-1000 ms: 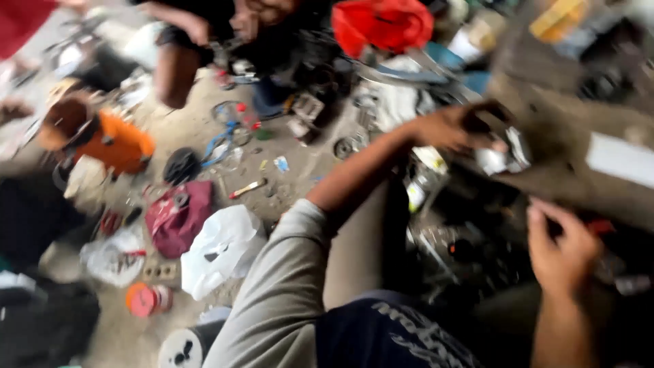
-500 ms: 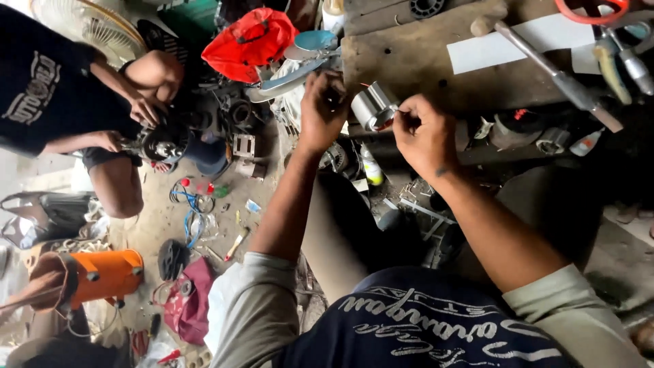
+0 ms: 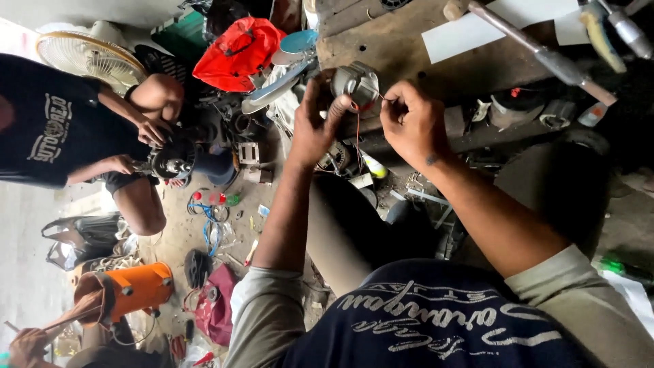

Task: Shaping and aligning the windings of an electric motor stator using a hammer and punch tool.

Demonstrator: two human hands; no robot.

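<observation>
My left hand grips a small grey metal motor in front of a worn wooden workbench. My right hand is beside it, its fingertips pinching a thin wire that leads from the motor. A red wire hangs down from the motor between my two hands. Both forearms reach out from pale sleeves over a dark printed shirt.
A hammer and white paper sheets lie on the bench. A person in a black shirt squats at the left and handles a dark motor. A fan, a red bag and an orange canister are on the cluttered floor.
The view swung from the floor clutter to the bench. My hands came together on the motor, lifted it slightly, and my right hand now pinches a wire.
</observation>
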